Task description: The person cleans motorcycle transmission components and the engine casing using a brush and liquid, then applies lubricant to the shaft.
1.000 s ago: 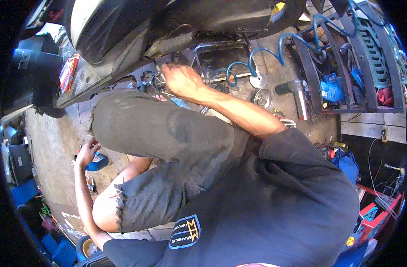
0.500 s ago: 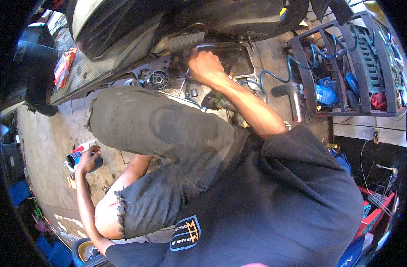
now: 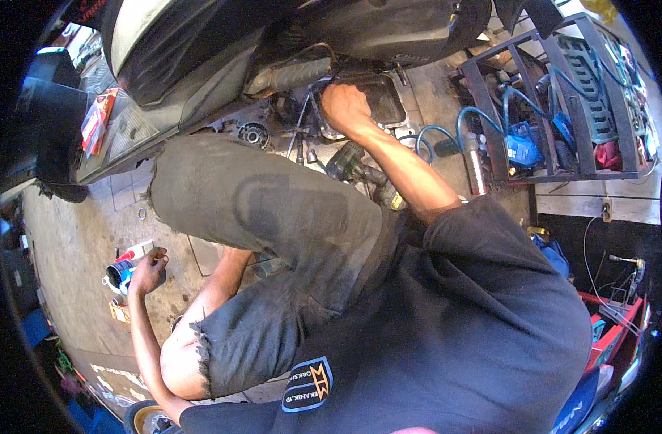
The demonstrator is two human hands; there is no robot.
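My right hand [image 3: 345, 108] is closed in a fist over the left part of a dark rectangular metal tray [image 3: 386, 101]; whatever lies inside the fist is hidden. Just below the tray, beside my raised knee, rests a green and black cordless power driver [image 3: 356, 168]. Long metal tool handles [image 3: 299, 130] lean by the tray's left edge. Down at the left, my left hand [image 3: 149, 271] has its fingers curled together beside an open blue can [image 3: 119, 275]; what they hold, if anything, cannot be made out. A red and white tube [image 3: 134, 251] lies next to that can.
A motorcycle or scooter body [image 3: 201, 50] spans the top. Its round toothed part [image 3: 253, 134] lies on the floor [image 3: 78, 239] below. At right stands a dark tool rack [image 3: 519, 116] with a blue coiled hose [image 3: 476, 112] and a spray can [image 3: 476, 166]. A small ring [image 3: 141, 213] lies left.
My right fist has shifted slightly rightward over the tray. My left hand has moved a little down and right, beside the blue can. The whole view has tilted slightly.
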